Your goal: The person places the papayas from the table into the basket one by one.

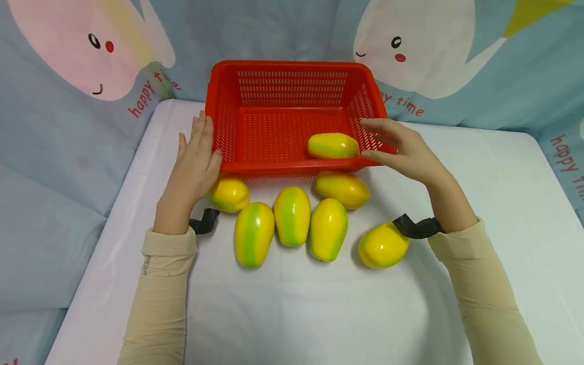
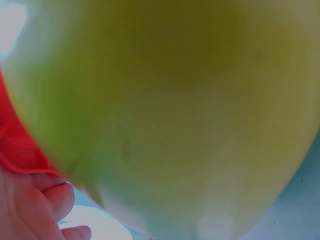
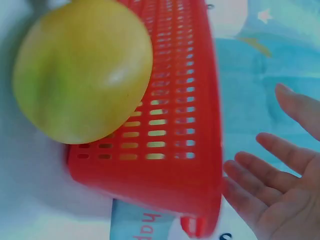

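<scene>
A red plastic basket (image 1: pixel 292 165) with slotted walls stands at the back of the table. Inside it, by the front right corner, lies one yellow-green papaya (image 1: pixel 333 146). My left hand (image 1: pixel 193 162) lies with extended fingers along the basket's left side, the thumb at its front corner. My right hand (image 1: pixel 403 149), spread and holding nothing, hovers over the right front corner, fingertips close to the papaya inside. In the left wrist view, a papaya (image 2: pixel 175 125) fills most of the picture and hides much; in the right wrist view another papaya (image 3: pixel 82 72) overlaps the basket wall.
In front of the basket several papayas (image 1: pixel 254 234) lie on the white tablecloth (image 1: pixel 292 309), one close under my left wrist and another papaya (image 1: pixel 382 247) near my right wrist. Behind the basket hangs a blue curtain (image 1: pixel 283 30) with whale prints.
</scene>
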`<control>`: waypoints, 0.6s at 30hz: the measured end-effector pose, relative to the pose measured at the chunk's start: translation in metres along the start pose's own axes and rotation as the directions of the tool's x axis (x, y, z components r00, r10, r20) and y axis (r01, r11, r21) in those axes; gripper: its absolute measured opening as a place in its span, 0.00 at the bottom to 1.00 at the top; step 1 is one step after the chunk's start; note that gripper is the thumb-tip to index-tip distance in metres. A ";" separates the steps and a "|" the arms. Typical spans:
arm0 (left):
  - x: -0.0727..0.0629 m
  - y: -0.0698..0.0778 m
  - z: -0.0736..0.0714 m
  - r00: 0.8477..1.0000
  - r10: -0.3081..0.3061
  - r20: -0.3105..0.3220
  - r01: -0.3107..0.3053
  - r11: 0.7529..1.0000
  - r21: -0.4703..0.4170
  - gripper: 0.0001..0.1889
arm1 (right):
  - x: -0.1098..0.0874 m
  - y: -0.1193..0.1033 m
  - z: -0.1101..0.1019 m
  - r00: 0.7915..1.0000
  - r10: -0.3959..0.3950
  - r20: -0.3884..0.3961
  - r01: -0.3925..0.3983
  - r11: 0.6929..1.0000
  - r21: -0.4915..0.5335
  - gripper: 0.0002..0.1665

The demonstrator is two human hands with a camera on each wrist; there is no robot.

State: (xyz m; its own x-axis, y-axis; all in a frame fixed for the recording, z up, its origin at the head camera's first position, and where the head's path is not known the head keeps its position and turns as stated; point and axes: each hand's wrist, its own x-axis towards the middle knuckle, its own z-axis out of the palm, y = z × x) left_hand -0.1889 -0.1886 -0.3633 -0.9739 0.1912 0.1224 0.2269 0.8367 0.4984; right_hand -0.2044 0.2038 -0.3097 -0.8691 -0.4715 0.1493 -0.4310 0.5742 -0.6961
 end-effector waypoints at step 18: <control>0.001 0.000 0.002 1.000 0.004 -0.006 -0.004 1.000 -0.008 0.33 | -0.116 0.022 0.014 0.988 -0.148 -0.035 0.152 0.959 0.237 0.37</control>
State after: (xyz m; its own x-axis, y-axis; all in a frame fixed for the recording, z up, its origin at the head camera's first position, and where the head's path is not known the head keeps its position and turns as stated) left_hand -0.1899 -0.1876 -0.3651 -0.9728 0.1916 0.1300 0.2312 0.8318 0.5046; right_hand -0.1097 0.2622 -0.3521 -0.8037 -0.5276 0.2752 -0.4882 0.3203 -0.8118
